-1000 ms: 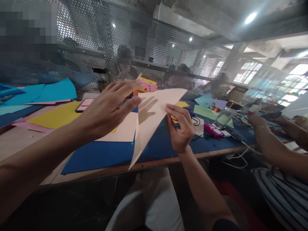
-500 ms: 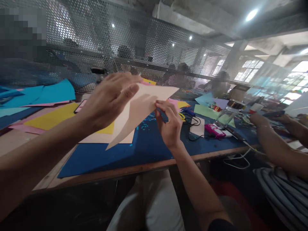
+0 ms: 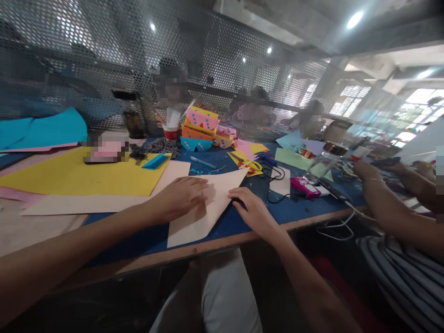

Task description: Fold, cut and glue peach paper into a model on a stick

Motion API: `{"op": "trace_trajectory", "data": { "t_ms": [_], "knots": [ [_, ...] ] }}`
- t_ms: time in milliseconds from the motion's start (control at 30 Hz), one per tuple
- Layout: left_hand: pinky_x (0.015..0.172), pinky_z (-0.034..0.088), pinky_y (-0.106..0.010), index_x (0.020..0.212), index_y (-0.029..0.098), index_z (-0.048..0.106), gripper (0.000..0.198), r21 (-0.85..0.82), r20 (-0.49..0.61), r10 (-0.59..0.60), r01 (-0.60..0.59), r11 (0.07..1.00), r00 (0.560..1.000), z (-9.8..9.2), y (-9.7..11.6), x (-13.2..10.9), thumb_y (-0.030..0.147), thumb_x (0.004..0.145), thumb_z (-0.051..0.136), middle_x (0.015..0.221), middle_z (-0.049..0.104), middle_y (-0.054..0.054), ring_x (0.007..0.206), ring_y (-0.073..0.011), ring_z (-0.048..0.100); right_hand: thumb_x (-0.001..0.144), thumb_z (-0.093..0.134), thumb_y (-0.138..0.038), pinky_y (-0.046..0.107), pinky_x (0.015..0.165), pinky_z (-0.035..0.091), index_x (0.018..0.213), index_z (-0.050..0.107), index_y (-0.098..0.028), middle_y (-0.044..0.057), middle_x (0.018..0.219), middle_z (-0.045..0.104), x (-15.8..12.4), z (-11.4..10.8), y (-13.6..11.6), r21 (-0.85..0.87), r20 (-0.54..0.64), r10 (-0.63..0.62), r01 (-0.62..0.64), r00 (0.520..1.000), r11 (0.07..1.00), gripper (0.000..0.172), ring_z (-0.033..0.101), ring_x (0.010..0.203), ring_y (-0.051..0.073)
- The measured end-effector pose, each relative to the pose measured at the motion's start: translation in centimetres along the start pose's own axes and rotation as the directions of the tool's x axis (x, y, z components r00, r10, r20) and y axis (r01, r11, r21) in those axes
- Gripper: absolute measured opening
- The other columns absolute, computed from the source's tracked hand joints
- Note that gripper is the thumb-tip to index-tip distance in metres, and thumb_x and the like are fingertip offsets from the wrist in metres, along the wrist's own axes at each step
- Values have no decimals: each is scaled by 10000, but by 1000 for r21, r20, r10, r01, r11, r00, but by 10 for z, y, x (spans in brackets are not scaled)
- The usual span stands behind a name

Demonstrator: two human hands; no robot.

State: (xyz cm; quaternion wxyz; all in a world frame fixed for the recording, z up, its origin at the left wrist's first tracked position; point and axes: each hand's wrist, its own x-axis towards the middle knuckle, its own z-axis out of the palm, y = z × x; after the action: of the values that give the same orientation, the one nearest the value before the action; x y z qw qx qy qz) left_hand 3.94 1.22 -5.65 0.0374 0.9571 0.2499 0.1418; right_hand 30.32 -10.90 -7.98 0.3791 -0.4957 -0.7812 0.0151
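Note:
A pale peach sheet of paper [image 3: 215, 203] lies at the front of the blue mat, its right part curving up slightly. My left hand [image 3: 182, 196] rests palm down on the sheet's left part, fingers stretched out. At the sheet's right edge is my right hand [image 3: 251, 210], its fingertips touching the paper and its thumb apart below them. Behind the sheet are yellow-handled scissors [image 3: 255, 166] and a light blue pen [image 3: 203, 162]. Another peach sheet [image 3: 178, 172] and a large yellow sheet [image 3: 86, 178] lie to the left, with a small blue paper piece [image 3: 155, 161] on the yellow one.
Decorated paper pieces [image 3: 199, 125] stand behind, beside a red-and-white cup [image 3: 171, 132] and a dark jar [image 3: 132, 115]. A blue glue gun [image 3: 268, 160] with a black cord, a pink device [image 3: 307, 187] and a clear bottle [image 3: 326, 162] sit rightward. A co-worker's arm [image 3: 388, 203] is at far right.
Both hands have come down, lowering the raised peach sheet onto the mat. My left hand now lies on the sheet instead of gripping its top edge. The view has shifted slightly.

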Motion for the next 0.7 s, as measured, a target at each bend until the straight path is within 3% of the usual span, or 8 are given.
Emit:
{"op": "trace_trajectory", "data": {
  "t_ms": [233,400,700],
  "knots": [
    [1211,437,-500,1420,256,660,459,27,39,22,-23,999,999,3,4,-7,490,1123,401,1567,631,-108,1446,-301,579,1036,584,-104,492,1062,571,1206,746,-215,86,1248,794,-3,-3,-10,-135,31,16,-12,999,991,260,699,1171,269],
    [1220,416,-505,1586,241,501,553,77,-19,-6,7,997,1000,7,0,-5,528,1141,342,1648,542,-117,1502,-302,509,1047,594,-112,502,1051,559,1200,741,-228,67,1240,796,-4,-4,-12,-145,56,52,-43,997,988,242,681,1183,274],
    [1171,419,-479,1356,223,672,445,103,-36,-41,45,994,999,20,-5,-8,469,1134,375,1516,661,-85,1415,-297,573,1060,545,-78,435,1102,568,1201,722,-201,72,1258,778,-8,-2,-12,-81,47,35,-31,998,996,258,693,1241,232]
  ]
}}
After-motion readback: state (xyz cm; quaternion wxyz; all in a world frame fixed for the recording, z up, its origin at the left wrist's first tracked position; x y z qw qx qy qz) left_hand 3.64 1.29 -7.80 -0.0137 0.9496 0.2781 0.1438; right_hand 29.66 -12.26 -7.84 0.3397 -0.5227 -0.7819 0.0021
